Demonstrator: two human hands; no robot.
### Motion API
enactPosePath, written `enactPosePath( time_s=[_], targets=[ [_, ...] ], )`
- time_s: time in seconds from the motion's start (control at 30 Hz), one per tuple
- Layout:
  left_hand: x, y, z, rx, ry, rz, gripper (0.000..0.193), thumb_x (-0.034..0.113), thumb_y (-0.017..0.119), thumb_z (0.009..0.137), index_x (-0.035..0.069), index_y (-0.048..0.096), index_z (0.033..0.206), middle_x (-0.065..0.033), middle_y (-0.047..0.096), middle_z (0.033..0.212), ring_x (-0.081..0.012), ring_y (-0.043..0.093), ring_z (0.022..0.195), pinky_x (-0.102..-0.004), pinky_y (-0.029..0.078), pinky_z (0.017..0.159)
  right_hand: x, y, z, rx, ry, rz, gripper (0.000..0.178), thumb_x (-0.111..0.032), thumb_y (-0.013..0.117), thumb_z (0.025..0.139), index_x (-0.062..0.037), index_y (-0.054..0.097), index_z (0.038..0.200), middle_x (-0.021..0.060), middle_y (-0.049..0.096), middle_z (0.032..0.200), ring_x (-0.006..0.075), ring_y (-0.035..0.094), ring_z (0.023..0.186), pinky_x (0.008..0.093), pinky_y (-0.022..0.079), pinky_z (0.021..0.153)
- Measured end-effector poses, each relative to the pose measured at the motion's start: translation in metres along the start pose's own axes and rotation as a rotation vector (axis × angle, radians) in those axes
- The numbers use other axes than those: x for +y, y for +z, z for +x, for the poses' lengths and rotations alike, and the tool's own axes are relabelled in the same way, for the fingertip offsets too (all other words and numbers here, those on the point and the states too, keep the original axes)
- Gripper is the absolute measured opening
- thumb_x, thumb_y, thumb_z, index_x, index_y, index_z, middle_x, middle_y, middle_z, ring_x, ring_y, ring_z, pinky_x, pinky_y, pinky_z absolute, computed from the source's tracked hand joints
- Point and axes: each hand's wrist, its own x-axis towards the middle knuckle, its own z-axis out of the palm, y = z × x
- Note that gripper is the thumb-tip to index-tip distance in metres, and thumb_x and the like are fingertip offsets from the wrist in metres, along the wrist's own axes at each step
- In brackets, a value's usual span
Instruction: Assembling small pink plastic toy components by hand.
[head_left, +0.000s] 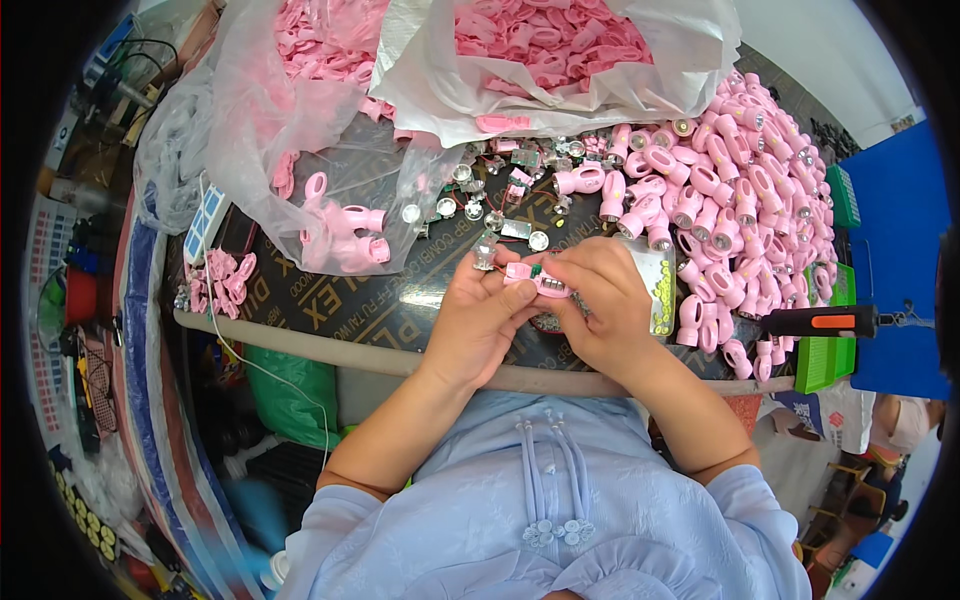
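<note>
Near the front edge of the dark worktable, my left hand (478, 318) grips a pink plastic flashlight shell (520, 272) between thumb and fingers. A small green circuit board (537, 271) with metal parts sits in the shell. A clear plastic piece with metal parts (486, 250) shows at my left fingertips, seemingly joined to the shell's insides. My right hand (606, 300) pinches the shell's other end, its fingertips partly covering it. Just beyond both hands lie several loose flashlight inner assemblies (517, 229) with silvery round reflectors.
Many pink flashlights (745, 185) are heaped at the right. Bags (420, 70) of pink shells stand at the back. A card of yellow-green pieces (662, 290) lies beside my right hand. An orange-and-black tool (825, 321) hangs at the right, near a green tray (825, 362).
</note>
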Motion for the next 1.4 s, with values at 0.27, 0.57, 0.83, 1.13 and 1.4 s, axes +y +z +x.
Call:
enactPosePath(
  time_s=[0.27, 0.57, 0.83, 1.13, 1.4],
  targets=[
    [0.016, -0.005, 0.009, 0.058, 0.279, 0.797, 0.031, 0.000, 0.065, 0.090, 0.001, 0.052, 0.118, -0.0141, 0.069, 0.109, -0.0197, 0.069, 0.096, -0.0308, 0.056, 0.081, 0.003, -0.011, 0.002, -0.025, 0.527, 0.325, 0.036, -0.008, 0.078, 0.078, -0.0048, 0.068, 0.112, 0.0128, 0.057, 0.125, 0.0234, 0.053, 0.118, 0.0341, 0.041, 0.099],
    [0.035, -0.007, 0.014, -0.140, -0.139, 0.408, 0.047, 0.001, 0.050, 0.096, 0.006, 0.035, 0.140, -0.0126, 0.063, 0.113, -0.0220, 0.067, 0.095, -0.0321, 0.056, 0.081, 0.017, -0.014, 0.019, -0.045, 0.707, 0.687, 0.012, -0.011, 0.075, 0.085, -0.0025, 0.073, 0.094, 0.0104, 0.057, 0.126, 0.0142, 0.057, 0.103, 0.0282, 0.046, 0.087],
    [0.022, -0.005, 0.011, -0.107, -0.083, 0.502, 0.028, 0.006, 0.056, 0.097, 0.005, 0.051, 0.124, -0.0060, 0.062, 0.108, -0.0137, 0.064, 0.088, -0.0267, 0.054, 0.073, 0.020, -0.011, 0.009, 0.010, 0.883, 0.964, 0.012, -0.010, 0.073, 0.088, -0.0002, 0.074, 0.095, 0.0110, 0.057, 0.129, 0.0143, 0.058, 0.104, 0.0284, 0.045, 0.092],
    [0.008, -0.005, 0.014, -0.025, 0.289, 0.943, 0.006, 0.004, 0.062, 0.092, 0.001, 0.059, 0.097, -0.0015, 0.063, 0.090, -0.0095, 0.059, 0.079, -0.0256, 0.048, 0.068, 0.018, -0.007, 0.000, 0.046, 0.897, 0.946, 0.011, -0.010, 0.074, 0.087, -0.0007, 0.074, 0.093, 0.0114, 0.059, 0.126, 0.0149, 0.058, 0.106, 0.0290, 0.045, 0.092],
    [0.015, 0.015, 0.008, 0.008, 0.442, 1.269, 0.007, 0.001, 0.058, 0.087, 0.000, 0.054, 0.093, -0.0134, 0.062, 0.084, -0.0241, 0.061, 0.071, -0.0340, 0.048, 0.065, 0.012, 0.000, -0.002, 0.045, 0.760, 0.662, 0.010, -0.010, 0.074, 0.085, -0.0030, 0.073, 0.092, 0.0080, 0.064, 0.118, 0.0113, 0.059, 0.098, 0.0248, 0.046, 0.081]
  ],
)
